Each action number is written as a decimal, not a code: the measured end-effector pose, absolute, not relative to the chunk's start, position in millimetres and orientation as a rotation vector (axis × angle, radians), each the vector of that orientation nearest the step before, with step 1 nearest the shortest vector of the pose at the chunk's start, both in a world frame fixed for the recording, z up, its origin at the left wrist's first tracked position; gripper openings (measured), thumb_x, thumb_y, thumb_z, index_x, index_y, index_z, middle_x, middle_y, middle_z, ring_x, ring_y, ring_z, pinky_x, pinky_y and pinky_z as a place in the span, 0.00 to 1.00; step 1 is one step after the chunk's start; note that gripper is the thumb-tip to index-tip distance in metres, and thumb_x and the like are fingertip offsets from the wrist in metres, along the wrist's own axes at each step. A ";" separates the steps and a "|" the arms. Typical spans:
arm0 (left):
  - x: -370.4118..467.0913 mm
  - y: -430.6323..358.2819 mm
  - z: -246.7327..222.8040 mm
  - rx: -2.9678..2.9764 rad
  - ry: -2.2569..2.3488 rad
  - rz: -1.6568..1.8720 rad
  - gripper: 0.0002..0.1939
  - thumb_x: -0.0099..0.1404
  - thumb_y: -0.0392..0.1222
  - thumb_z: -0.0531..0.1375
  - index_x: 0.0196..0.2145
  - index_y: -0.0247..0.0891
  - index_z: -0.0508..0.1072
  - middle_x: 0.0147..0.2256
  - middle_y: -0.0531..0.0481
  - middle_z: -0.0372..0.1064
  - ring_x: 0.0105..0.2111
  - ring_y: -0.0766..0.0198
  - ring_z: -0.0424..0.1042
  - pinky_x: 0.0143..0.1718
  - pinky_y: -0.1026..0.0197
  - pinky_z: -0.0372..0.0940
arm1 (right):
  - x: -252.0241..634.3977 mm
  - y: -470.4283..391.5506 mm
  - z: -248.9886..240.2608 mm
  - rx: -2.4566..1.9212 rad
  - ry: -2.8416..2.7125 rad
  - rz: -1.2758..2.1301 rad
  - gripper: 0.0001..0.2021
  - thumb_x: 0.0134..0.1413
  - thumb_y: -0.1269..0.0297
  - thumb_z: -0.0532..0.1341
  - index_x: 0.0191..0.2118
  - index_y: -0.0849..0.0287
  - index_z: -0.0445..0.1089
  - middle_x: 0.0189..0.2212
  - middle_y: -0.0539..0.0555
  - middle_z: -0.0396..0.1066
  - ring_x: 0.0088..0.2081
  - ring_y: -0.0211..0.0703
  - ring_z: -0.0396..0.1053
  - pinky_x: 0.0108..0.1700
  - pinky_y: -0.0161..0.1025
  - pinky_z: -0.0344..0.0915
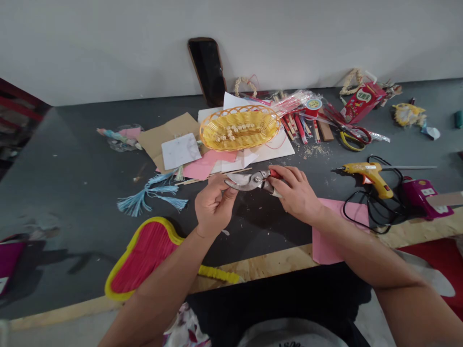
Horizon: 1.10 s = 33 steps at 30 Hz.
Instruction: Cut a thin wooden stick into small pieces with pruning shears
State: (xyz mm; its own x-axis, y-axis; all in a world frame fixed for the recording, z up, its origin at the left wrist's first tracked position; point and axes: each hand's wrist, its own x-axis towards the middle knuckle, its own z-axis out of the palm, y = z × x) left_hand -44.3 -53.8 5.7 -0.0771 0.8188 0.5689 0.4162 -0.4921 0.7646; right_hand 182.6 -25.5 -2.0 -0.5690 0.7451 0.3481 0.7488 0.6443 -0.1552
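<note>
My right hand [298,195] is wrapped round the handles of a pair of pruning shears [249,180], one handle red. The metal blades point left, towards my left hand [216,203]. That hand is closed in a pinch right at the blade tips; whatever lies between its fingers is hidden or too small to name. Just beyond the hands, thin wooden sticks [191,181] lie on the dark table. A yellow woven basket [240,140] with small pale beads or pieces in it stands behind the shears.
Left are a blue tassel [135,205] and a red fan-like piece with yellow edging [144,255]. A yellow glue gun [372,176] with a black cord, scissors [352,140] and a red carton [363,102] are on the right. A phone [208,70] leans against the wall.
</note>
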 end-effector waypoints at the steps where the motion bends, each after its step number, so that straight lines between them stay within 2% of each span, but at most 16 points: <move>1: -44.5 -53.8 5.9 1.861 1.350 1.586 0.11 0.70 0.45 0.59 0.29 0.40 0.70 0.29 0.50 0.73 0.32 0.63 0.72 0.37 0.58 0.68 | 182.6 -25.5 -1.6 -1.185 -2.486 -0.015 0.18 0.63 0.73 0.56 0.55 0.50 0.70 0.60 0.58 0.67 0.56 0.53 0.62 0.51 0.50 0.63; 7: -44.4 -53.9 5.7 1.862 1.381 1.589 0.14 0.70 0.47 0.59 0.28 0.40 0.69 0.26 0.52 0.68 0.28 0.65 0.69 0.35 0.59 0.67 | 185.4 -25.6 -1.6 -1.172 -2.479 -0.055 0.19 0.63 0.75 0.55 0.54 0.49 0.70 0.58 0.58 0.68 0.55 0.52 0.62 0.50 0.49 0.62; 16: -43.4 -56.0 7.8 1.874 1.385 1.555 0.11 0.71 0.46 0.58 0.33 0.39 0.75 0.30 0.50 0.75 0.32 0.62 0.74 0.36 0.58 0.68 | 187.0 -21.3 -4.1 -1.140 -2.456 -0.071 0.15 0.64 0.74 0.52 0.48 0.52 0.72 0.51 0.58 0.71 0.48 0.48 0.66 0.48 0.46 0.66; 21: -42.9 -53.7 8.0 1.911 1.350 1.519 0.08 0.71 0.45 0.59 0.38 0.41 0.77 0.32 0.49 0.78 0.34 0.62 0.74 0.40 0.56 0.68 | 197.9 -7.5 -0.2 -1.339 -2.178 0.106 0.13 0.64 0.68 0.54 0.52 0.52 0.68 0.53 0.60 0.68 0.54 0.52 0.66 0.54 0.51 0.68; 25: -43.2 -51.9 8.3 1.964 1.387 1.483 0.09 0.71 0.45 0.59 0.39 0.41 0.78 0.32 0.49 0.78 0.32 0.62 0.74 0.41 0.54 0.66 | 216.1 11.5 -5.7 -1.479 -1.932 0.199 0.18 0.63 0.63 0.55 0.58 0.56 0.62 0.56 0.64 0.63 0.61 0.54 0.61 0.59 0.55 0.66; 29: -43.3 -50.6 9.5 2.051 1.391 1.452 0.07 0.70 0.43 0.61 0.36 0.41 0.79 0.31 0.51 0.79 0.32 0.63 0.75 0.43 0.54 0.64 | 228.4 25.3 -16.9 -1.530 -1.893 0.260 0.24 0.61 0.64 0.55 0.62 0.61 0.57 0.59 0.68 0.60 0.63 0.55 0.59 0.62 0.56 0.62; 33: -41.9 -49.2 9.3 2.134 1.471 1.298 0.08 0.69 0.45 0.61 0.34 0.41 0.79 0.32 0.51 0.80 0.35 0.61 0.77 0.46 0.54 0.62 | 231.0 30.7 -24.5 -1.670 -1.924 0.252 0.28 0.56 0.67 0.57 0.63 0.60 0.59 0.62 0.69 0.59 0.66 0.62 0.54 0.64 0.63 0.57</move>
State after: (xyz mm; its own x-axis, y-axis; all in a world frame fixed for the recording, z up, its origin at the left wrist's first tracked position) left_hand -41.9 -49.2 9.3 0.0973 0.8437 0.5279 0.6285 -0.4634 0.6247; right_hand 231.0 30.7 -24.5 -0.0546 0.9539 0.2952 0.8457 0.2013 -0.4942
